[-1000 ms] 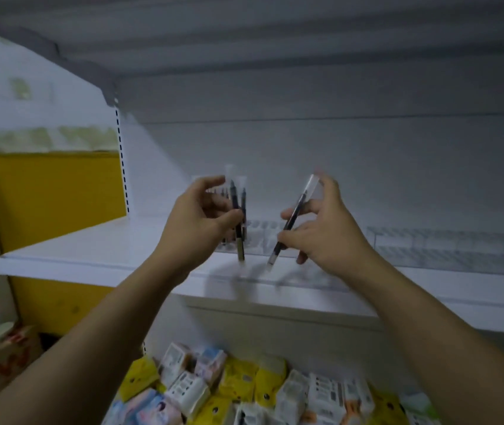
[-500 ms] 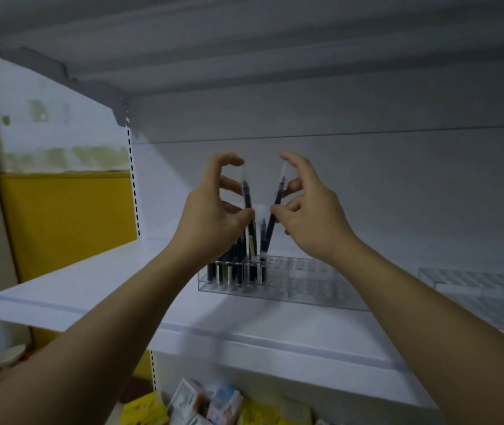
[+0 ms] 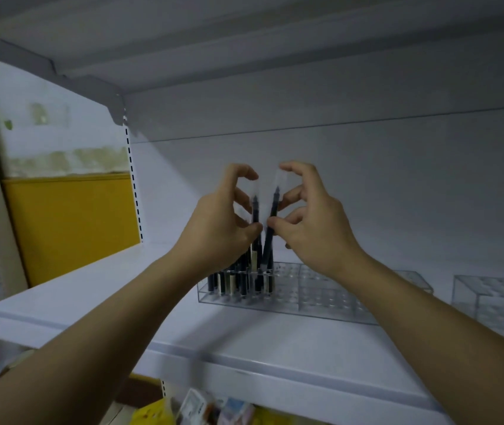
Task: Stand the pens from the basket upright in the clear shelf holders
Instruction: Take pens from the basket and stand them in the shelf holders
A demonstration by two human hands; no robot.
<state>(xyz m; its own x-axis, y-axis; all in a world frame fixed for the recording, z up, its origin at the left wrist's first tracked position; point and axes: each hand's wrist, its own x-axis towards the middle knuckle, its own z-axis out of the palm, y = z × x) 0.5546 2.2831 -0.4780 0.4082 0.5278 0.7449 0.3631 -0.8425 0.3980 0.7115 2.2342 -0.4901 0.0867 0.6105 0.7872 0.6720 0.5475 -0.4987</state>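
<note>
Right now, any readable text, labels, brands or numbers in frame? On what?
None legible.
On the standing pens in the clear holder: pale label bands, print too blurred.
On the left-hand pen in the left hand and the right-hand pen in the right hand: no readable marking.
On the packages below the shelf: printed, but too blurred and cut off by the frame edge.

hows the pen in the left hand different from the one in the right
The left-hand pen stands nearly upright; the right-hand pen leans, top to the right. The right-hand pen's cap reaches higher than the left-hand pen's. Both are dark with clear caps.
</note>
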